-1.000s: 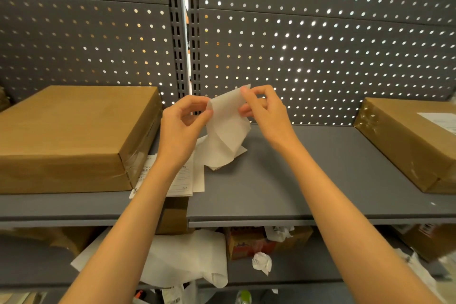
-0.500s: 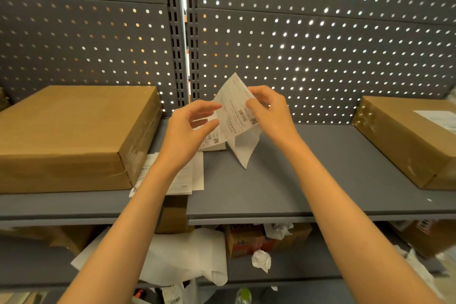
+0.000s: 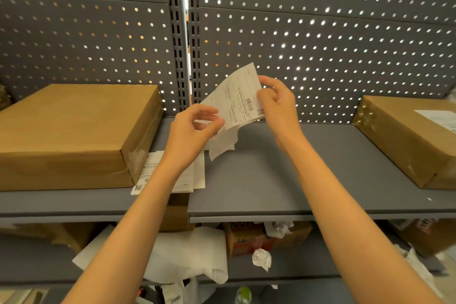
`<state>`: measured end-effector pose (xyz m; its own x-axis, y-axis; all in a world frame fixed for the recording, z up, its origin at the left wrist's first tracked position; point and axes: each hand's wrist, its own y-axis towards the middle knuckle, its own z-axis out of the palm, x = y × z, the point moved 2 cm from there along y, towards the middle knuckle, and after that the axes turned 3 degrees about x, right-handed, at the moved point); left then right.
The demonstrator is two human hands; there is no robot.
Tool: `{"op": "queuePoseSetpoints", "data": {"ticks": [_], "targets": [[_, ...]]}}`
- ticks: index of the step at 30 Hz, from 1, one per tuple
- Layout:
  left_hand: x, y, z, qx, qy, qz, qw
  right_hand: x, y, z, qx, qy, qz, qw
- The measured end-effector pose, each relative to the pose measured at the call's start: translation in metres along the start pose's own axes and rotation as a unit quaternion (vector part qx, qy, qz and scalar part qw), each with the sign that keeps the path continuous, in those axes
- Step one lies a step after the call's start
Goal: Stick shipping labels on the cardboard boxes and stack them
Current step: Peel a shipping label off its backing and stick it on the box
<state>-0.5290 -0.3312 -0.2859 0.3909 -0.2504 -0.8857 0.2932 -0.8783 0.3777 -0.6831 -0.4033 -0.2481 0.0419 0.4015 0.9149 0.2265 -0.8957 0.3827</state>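
Now peeling a shipping label (image 3: 240, 97) above the grey shelf (image 3: 271, 180).

Held mid-air between both hands, printed face toward the camera, long axis running from 7 o'clock up to 1 o'clock, top corner aimed at the pegboard (image 3: 320, 44). Right hand (image 3: 277, 103) pinching the label's right edge; left hand (image 3: 195, 128) pinching the white backing paper (image 3: 223, 142), which hangs down toward 6 o'clock. Compared with half a second ago, lifted higher and spread wider, more print showing, backing pulled further off. Unlabelled cardboard box (image 3: 74, 131) at 9 o'clock, spare labels (image 3: 148, 177) just beside it; labelled box (image 3: 414, 136) at 3 o'clock.
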Motion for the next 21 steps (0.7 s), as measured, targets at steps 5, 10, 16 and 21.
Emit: {"op": "queuePoseSetpoints", "data": {"ticks": [5, 10, 16, 21], "targets": [[-0.004, 0.001, -0.002, -0.023, 0.022, 0.031, 0.999, 0.004, -0.002, 0.0, 0.041, 0.0, -0.005, 0.999], [-0.016, 0.007, -0.008, -0.026, 0.032, 0.093, 0.995, 0.006, -0.005, 0.002, 0.081, -0.035, -0.028, 0.996], [-0.018, 0.005, -0.009, -0.066, 0.049, 0.079, 0.994, 0.004, -0.006, 0.007, 0.089, -0.041, -0.019, 0.995], [-0.005, -0.003, -0.006, -0.053, 0.034, -0.038, 0.997, 0.0, -0.005, 0.009, 0.052, 0.006, 0.028, 0.998]]}}
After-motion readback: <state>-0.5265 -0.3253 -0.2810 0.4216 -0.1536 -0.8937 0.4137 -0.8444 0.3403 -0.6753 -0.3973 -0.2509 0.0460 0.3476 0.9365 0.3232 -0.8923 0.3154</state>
